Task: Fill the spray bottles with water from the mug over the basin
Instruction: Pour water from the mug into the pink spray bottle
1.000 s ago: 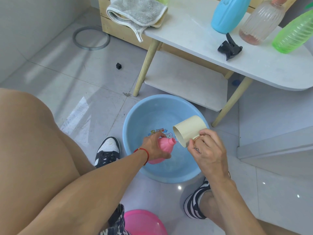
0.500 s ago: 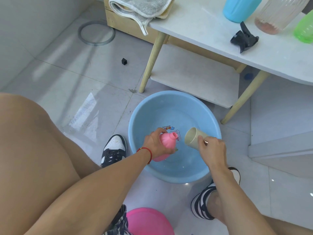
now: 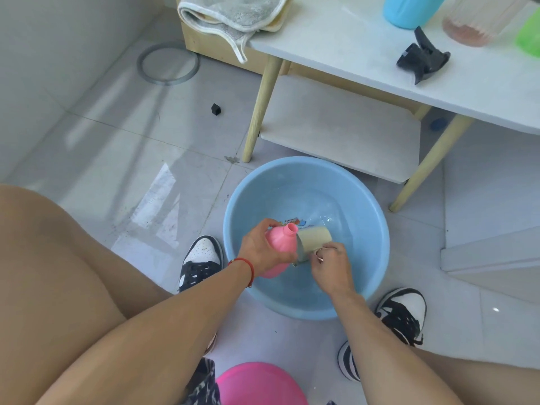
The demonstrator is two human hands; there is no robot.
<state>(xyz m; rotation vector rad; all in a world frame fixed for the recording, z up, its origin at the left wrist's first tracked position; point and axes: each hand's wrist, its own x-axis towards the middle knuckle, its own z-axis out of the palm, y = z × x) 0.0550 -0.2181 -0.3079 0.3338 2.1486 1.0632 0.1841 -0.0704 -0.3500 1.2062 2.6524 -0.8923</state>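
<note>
My left hand (image 3: 258,248) grips a pink spray bottle (image 3: 279,244) with no cap, tilted, its open neck pointing up and to the right over the blue basin (image 3: 377,229). My right hand (image 3: 330,266) holds a beige mug (image 3: 314,239) by its handle, low inside the basin and lying on its side right next to the bottle. There is water in the basin. On the white table stand a blue bottle (image 3: 409,8), a clear ribbed bottle (image 3: 479,19) and a green bottle (image 3: 529,39), beside a black spray head (image 3: 422,58).
The white table (image 3: 336,48) with wooden legs and a lower shelf (image 3: 339,127) stands just behind the basin. A grey towel (image 3: 230,16) hangs over its left end. A pink basin (image 3: 260,384) sits between my knees. My shoes flank the blue basin.
My right hand has lowered the mug from above the bottle's neck down into the basin and turned it. The pink bottle stays in my left hand, neck now more upright.
</note>
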